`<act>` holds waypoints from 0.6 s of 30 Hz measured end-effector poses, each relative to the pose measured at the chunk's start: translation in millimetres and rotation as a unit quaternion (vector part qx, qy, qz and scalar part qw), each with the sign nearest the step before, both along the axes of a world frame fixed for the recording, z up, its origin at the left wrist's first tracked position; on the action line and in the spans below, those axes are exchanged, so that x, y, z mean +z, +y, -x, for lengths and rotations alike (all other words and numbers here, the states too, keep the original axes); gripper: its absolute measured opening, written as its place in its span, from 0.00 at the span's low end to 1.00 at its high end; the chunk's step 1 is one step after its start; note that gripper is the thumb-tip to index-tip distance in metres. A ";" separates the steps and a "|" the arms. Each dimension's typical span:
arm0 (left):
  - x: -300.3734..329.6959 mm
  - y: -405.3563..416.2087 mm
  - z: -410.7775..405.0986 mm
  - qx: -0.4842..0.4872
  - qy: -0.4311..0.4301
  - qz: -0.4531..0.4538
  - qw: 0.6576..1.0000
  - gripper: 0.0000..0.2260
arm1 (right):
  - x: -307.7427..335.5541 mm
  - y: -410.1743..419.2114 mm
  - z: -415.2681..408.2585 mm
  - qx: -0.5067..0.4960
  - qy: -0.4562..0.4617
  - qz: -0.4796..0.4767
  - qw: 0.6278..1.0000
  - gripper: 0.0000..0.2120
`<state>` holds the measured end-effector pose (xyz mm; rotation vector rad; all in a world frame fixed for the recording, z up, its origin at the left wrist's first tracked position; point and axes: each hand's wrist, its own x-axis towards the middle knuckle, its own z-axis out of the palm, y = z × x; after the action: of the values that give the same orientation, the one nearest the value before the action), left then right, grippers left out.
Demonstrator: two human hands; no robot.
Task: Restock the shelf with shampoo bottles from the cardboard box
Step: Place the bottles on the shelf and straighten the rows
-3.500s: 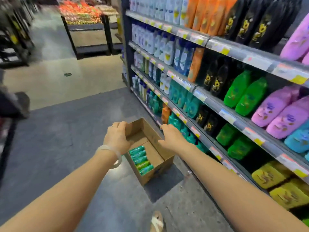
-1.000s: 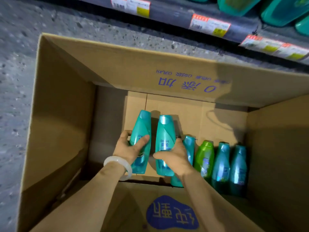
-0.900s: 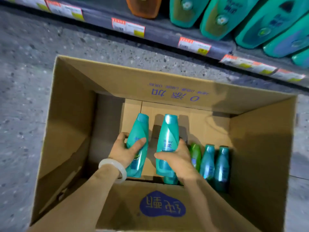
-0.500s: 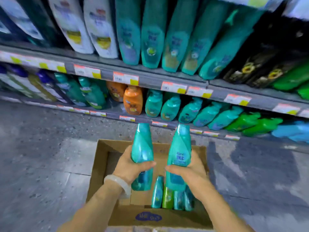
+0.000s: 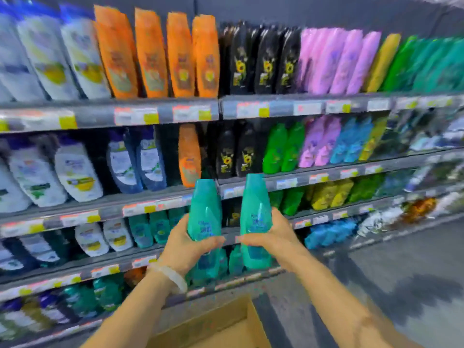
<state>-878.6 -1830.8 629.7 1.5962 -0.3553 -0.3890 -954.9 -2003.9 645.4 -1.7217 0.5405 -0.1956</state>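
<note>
Head view: I have my left hand gripping one teal bottle, fingers curled round its lower body, and my right hand gripping a second bottle the same way. Both stand upright, side by side, raised before the shelf. The box sits below.

No wording can be read: the print on the two teal bottles and on the shelf price tags is too blurred.
</note>
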 end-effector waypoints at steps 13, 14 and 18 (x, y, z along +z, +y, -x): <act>115.2 -226.6 100.6 -0.145 -0.045 0.059 0.987 0.24 | 111.4 -195.8 150.9 -0.132 -0.102 -0.009 0.986 0.26; 117.1 -250.2 110.5 -0.154 -0.047 0.064 0.985 0.24 | 115.6 -217.1 163.9 -0.141 -0.105 -0.006 0.984 0.28; 125.7 -347.1 152.8 -0.178 -0.053 0.089 0.979 0.25 | 126.0 -304.9 214.1 -0.162 -0.101 0.020 0.982 0.30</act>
<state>-1031.4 -2177.8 755.4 1.3797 -0.7423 -0.5307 -1169.1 -2308.8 771.4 -1.6220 0.6661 -0.6094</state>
